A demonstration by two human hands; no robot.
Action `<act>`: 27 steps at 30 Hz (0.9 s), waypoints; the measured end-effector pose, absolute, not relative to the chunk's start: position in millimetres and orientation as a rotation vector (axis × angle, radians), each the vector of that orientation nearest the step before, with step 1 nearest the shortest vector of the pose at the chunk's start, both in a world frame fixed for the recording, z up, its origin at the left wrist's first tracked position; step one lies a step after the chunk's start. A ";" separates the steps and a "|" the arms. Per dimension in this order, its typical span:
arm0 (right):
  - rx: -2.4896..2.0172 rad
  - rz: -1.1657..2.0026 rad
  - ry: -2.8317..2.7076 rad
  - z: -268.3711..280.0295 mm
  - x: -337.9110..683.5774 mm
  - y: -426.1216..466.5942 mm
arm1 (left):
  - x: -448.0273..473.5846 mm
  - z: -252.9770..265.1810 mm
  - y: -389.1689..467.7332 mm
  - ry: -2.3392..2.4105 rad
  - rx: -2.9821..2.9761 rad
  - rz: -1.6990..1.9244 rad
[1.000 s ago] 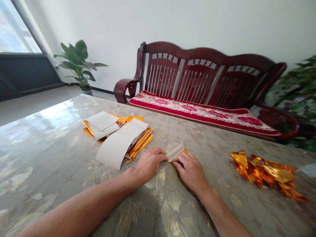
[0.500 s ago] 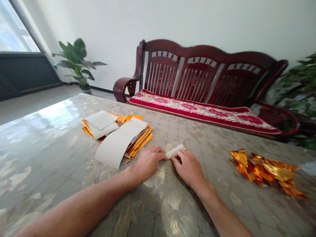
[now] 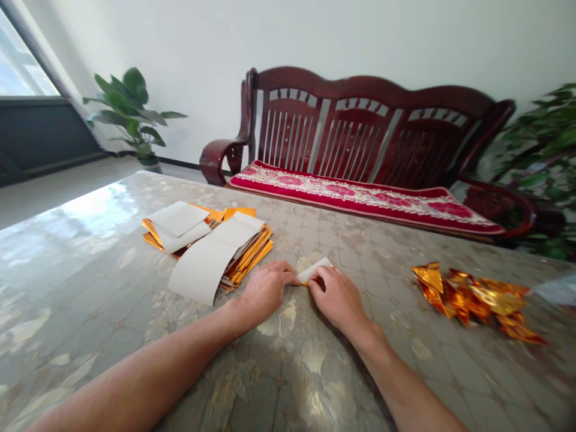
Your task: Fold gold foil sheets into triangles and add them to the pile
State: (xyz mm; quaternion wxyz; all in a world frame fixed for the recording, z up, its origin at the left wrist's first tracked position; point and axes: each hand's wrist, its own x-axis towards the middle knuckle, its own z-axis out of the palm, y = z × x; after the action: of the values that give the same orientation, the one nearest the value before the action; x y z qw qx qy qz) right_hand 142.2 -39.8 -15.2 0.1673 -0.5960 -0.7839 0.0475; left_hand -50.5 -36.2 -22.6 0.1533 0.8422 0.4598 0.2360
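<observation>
Left hand & right hand both pinch a small folded paper slip on the bench, btwn a gold-paper stack & folded gold pieces.

No readable text, label, brand, number or sign anywhere in view.

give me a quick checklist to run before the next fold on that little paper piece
1. Both hands on the paper: left hand and right hand pinch the small folded paper - ok.
2. Paper down on the table: cannot tell, the fingers hide its underside.
3. Crease straight: cannot tell, fingers hide it.
4. Flat sheets stack within reach, beside the left hand - ok.
5. Finished gold pieces apart from the hands, off to the right - ok.
</observation>
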 end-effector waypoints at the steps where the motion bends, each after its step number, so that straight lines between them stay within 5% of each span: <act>1: -1.701 0.133 -2.232 -14.9 142.1 -39.9 | -50.4 -22.3 -36.0 1.318 2.406 0.679; 27: -1.750 0.035 -2.243 -15.3 138.2 -39.9 | -48.2 -22.9 -38.6 1.356 2.428 0.706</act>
State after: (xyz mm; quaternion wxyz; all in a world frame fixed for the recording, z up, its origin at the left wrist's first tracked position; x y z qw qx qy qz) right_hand 138.2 -39.9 -15.3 0.1477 -0.6083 -0.7798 0.0122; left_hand -48.2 -38.6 -22.9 0.1359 0.8383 0.4684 0.2437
